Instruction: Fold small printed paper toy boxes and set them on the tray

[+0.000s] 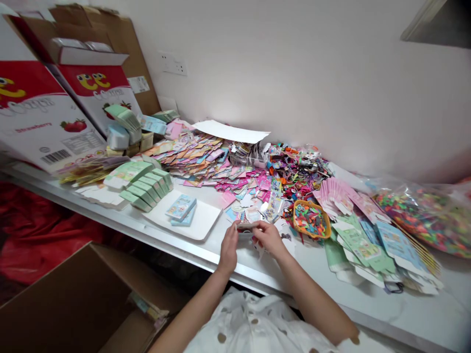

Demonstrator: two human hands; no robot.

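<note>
Looking through the head cam, I've got a small flat grey item (245,228) pinched between both hands, just above the table (405,314) and near its front edge. Can't tell what it is from here, since the hands cover most of it. The left hand (228,248) and right hand (270,239) are both closed in on it, with the fingers (257,227) gripping it from either side. My main worry is that it looks thin, so a slack pinch could let it slip into the loose printed cards (253,184) just past it, and good luck spotting it in that mess. The front edge is close too, so a fumble could send it down toward the cardboard box (73,299) below. The orange basket (311,220) of colorful bits is near the right hand, and a careless elbow or wrist could tip it. The white tray (184,220) holding blue cartons (180,208) sits farther left, so that looks less risky to me.
</note>
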